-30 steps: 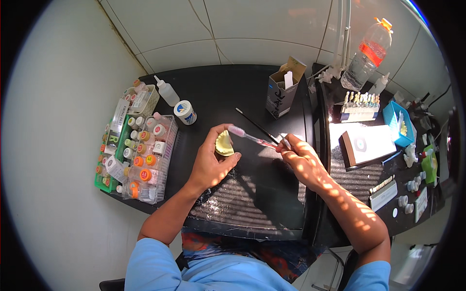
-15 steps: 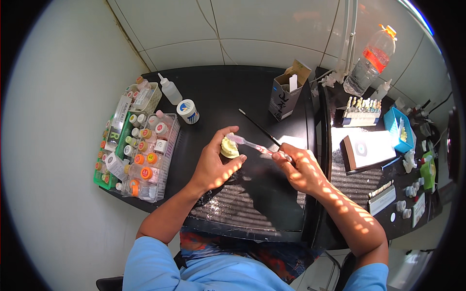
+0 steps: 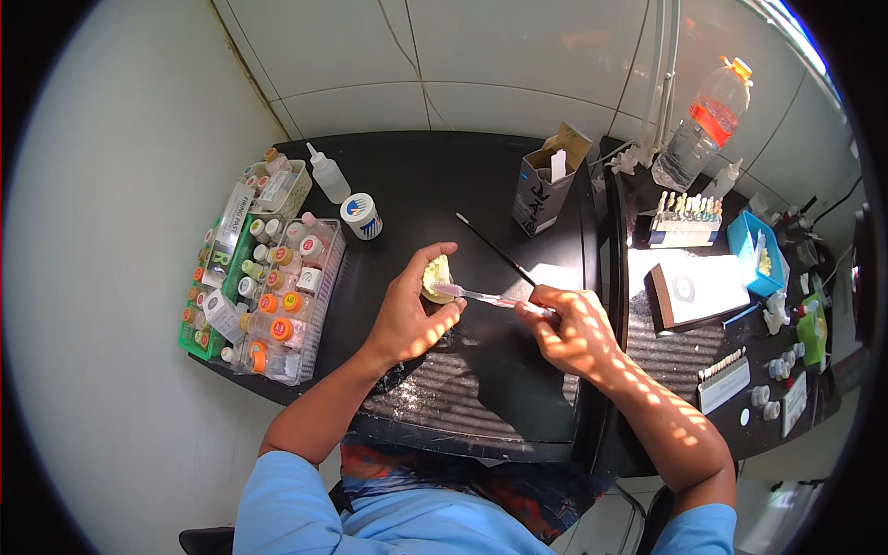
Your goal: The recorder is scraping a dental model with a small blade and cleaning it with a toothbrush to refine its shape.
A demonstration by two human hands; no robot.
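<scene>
My left hand (image 3: 400, 319) is closed round a pale yellow dental cast (image 3: 435, 273), with the thumb and index finger at its sides. In my right hand (image 3: 573, 338) is the handle of a clear and reddish toothbrush (image 3: 487, 298). The bristle end of the toothbrush meets the near right side of the cast, close to my left thumb. A thin black-handled brush (image 3: 495, 246) slants across the dark table, its lower end reaching close to my right fingers; I cannot tell whether they touch it.
Baskets of small bottles (image 3: 294, 277) stand on the left, beside a squeeze bottle (image 3: 328, 176) and a white jar (image 3: 361, 216). An opened carton (image 3: 541, 194) stands at the back. On the right-hand table are a water bottle (image 3: 703, 125), shade guide (image 3: 684, 229), white box (image 3: 701, 289) and blue basket (image 3: 746, 242).
The toothbrush head has moved down the cast, from its upper edge toward my left thumb. My right hand has shifted slightly, and the cast now shows more of its upper part.
</scene>
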